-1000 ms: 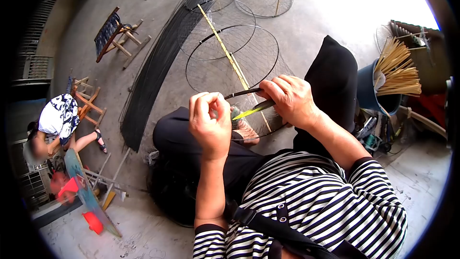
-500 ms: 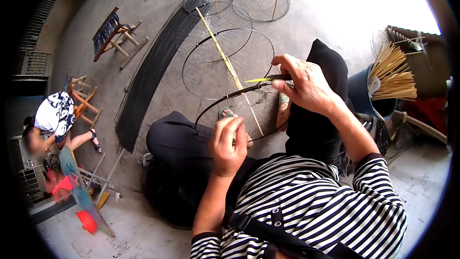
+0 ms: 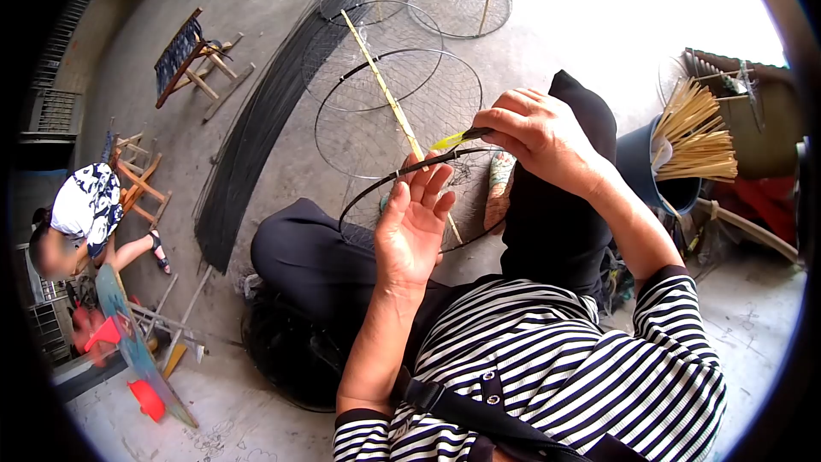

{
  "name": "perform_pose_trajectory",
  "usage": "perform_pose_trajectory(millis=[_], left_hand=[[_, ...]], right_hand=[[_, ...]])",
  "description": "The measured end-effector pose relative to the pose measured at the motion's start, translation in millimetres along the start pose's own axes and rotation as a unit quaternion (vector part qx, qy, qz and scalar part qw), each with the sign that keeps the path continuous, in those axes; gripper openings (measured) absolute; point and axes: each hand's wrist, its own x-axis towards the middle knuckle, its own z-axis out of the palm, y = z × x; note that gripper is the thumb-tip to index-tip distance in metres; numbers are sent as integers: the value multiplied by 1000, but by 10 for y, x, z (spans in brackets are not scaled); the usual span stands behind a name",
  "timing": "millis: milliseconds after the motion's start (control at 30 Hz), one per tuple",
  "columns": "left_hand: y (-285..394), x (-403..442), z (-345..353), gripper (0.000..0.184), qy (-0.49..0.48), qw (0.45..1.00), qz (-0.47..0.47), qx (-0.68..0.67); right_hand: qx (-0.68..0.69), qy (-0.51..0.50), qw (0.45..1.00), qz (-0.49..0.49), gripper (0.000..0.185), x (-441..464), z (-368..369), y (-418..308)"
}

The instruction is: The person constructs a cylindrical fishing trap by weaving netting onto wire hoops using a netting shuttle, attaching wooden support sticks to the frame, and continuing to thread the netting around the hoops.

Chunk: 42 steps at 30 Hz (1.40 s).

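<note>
My right hand (image 3: 539, 133) is closed on a netting needle (image 3: 451, 139) with a yellow-green pointed tip and a dark body. The tip points left, just above the rim of a black hoop (image 3: 398, 174) that carries fine netting. My left hand (image 3: 410, 235) is palm up below this rim with its fingers spread, and holds nothing I can make out. Its fingertips are by the hoop and the lower part of a bamboo stick (image 3: 376, 75). The stick runs along the netted hoops (image 3: 434, 95) stretched out in front of me. Thread between my hands is too fine to follow.
On the right, a blue bucket (image 3: 634, 169) holds a bundle of bamboo sticks (image 3: 694, 133). Long black strands (image 3: 248, 150) lie on the floor to the left. Finished-looking net cages (image 3: 462, 2) stand ahead. A wooden chair (image 3: 184, 60) and a seated person (image 3: 90, 210) are at left.
My left hand has gone from closed fingers to an open palm and risen toward the hoop. My right hand has shifted slightly left and up with the netting needle.
</note>
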Motion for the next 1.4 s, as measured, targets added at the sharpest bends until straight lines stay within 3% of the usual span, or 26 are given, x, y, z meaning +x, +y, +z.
perform_pose_trajectory(millis=[267, 367, 433, 733, 1033, 1100, 1200, 1300, 1367, 1400], left_hand=[[2, 10, 34, 40, -33, 999, 22, -12], [-7, 11, 9, 48, -30, 999, 22, 0], [-8, -2, 22, 46, -24, 999, 20, -5], [-45, -42, -64, 21, 26, 996, 0, -89], [-110, -8, -86, 14, 31, 995, -14, -89], [-196, 58, -95, 19, 19, 996, -30, -77], [-269, 96, -41, 28, -8, 996, -31, -84], [-140, 36, -64, 33, -4, 1000, -23, 0], [-46, -38, -85, 50, 39, 999, -19, 28], [-1, -96, -194, 52, 32, 998, -25, 50]], right_hand=[[27, -22, 999, 7, 17, 2, -16, -23], [82, -21, 996, 21, 16, 3, 18, -34], [121, -15, 992, 26, 15, 14, 46, -62], [50, -22, 998, 32, 13, 110, 126, -161], [213, -14, 973, 84, 18, 114, 302, -159], [298, -71, 947, 100, 36, 237, 304, -293], [265, -78, 960, 40, 46, 389, 437, -451], [225, -70, 971, 44, 28, 474, 538, -523], [86, 54, 991, -90, 20, 499, 665, -611], [118, 70, 981, -138, 20, 489, 738, -654]])
